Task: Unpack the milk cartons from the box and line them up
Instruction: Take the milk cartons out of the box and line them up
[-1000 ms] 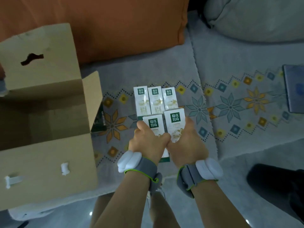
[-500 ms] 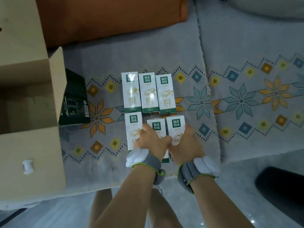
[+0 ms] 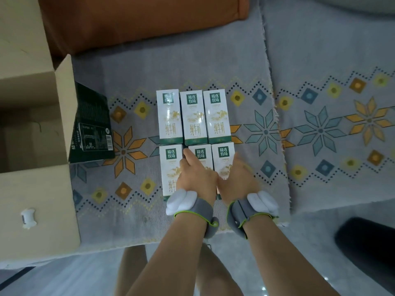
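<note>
Cardboard makes up the big box (image 3: 36,133) at the left edge, its flaps standing open; the inside lies in shadow and I cannot tell what, if anything, is in it. Just beside its right flap a dark green carton tray (image 3: 92,127) lies on the patterned grey rug (image 3: 320,133), printed label and barcode facing up.

Six white milk cartons with green logos lie flat on the rug in the middle of the scene, in two rows of three, touching one another. The far row (image 3: 193,117) is fully visible. In the near row, the left carton (image 3: 171,165) lies free, the middle carton (image 3: 201,153) is mostly covered by the left hand (image 3: 195,178), and the right carton (image 3: 223,161) lies under the right hand (image 3: 237,182).

The left hand is curled over the middle carton, one finger stretched along the gap between it and the left carton. The right hand wraps the right carton from its right side, fingers along that edge. Both wrists wear grey straps with white pods. An orange cushion (image 3: 139,20) lies along the far side.
</note>
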### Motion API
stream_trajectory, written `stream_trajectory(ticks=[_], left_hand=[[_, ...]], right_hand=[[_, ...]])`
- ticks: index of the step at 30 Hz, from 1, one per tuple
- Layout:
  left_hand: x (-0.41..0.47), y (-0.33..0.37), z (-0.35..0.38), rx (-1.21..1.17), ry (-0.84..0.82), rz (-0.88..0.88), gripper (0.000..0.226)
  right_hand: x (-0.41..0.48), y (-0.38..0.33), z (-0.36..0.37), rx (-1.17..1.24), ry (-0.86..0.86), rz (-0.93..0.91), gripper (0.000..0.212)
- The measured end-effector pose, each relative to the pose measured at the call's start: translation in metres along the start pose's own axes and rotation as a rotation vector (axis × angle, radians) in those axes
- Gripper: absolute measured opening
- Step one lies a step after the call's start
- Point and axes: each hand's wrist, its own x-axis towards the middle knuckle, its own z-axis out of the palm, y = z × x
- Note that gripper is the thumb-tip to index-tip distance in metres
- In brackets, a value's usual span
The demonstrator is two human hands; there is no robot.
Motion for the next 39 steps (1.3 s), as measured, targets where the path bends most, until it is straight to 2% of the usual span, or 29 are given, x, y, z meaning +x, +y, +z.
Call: stream_trajectory(ticks=[4, 7, 9, 12, 14, 16, 18, 22, 25, 27, 34, 39], left_hand=[[-0.016, -0.008, 0.001, -0.006, 0.003, 0.095, 0.06], [-0.024, -0.02, 0.0, -0.009, 0.069, 0.191, 0.057], [-0.025, -0.031, -0.001, 0.107, 0.121, 0.199, 0.071], [-0.022, -0.049, -0.004, 0.226, 0.017, 0.118, 0.109], [-0.018, -0.058, -0.001, 0.221, -0.03, 0.079, 0.122], [-0.015, -0.06, 0.003, 0.175, -0.04, 0.074, 0.123], [-0.01, -0.057, 0.004, 0.167, -0.012, 0.07, 0.114], [-0.007, -0.057, 0.007, 0.104, -0.099, 0.088, 0.106], [-0.006, -0.057, 0.007, 0.123, 0.036, 0.052, 0.091], [-0.002, -0.059, 0.008, 0.118, 0.006, 0.095, 0.097], [0.007, -0.068, 0.008, 0.077, -0.052, 0.155, 0.109], [-0.003, -0.067, -0.011, 0.075, 0.026, 0.203, 0.116]], right_hand=[[0.003, -0.008, -0.007, -0.025, -0.031, 0.016, 0.07], [0.003, -0.011, -0.011, -0.024, -0.057, 0.019, 0.071], [0.003, -0.013, -0.015, -0.027, -0.073, 0.015, 0.071], [0.001, -0.013, -0.022, -0.029, -0.124, -0.015, 0.076], [-0.004, -0.012, -0.024, 0.016, -0.183, -0.051, 0.089], [-0.011, -0.01, -0.025, 0.01, -0.242, -0.093, 0.107], [-0.015, -0.006, -0.021, -0.053, -0.289, -0.127, 0.117], [-0.01, -0.002, -0.01, -0.158, -0.234, -0.157, 0.114], [-0.004, -0.002, -0.004, -0.181, -0.242, -0.185, 0.115], [-0.002, -0.001, -0.004, -0.201, -0.212, -0.198, 0.111], [-0.005, 0.003, -0.015, -0.216, -0.285, -0.231, 0.105], [-0.013, -0.002, -0.028, -0.148, -0.264, -0.227, 0.097]])
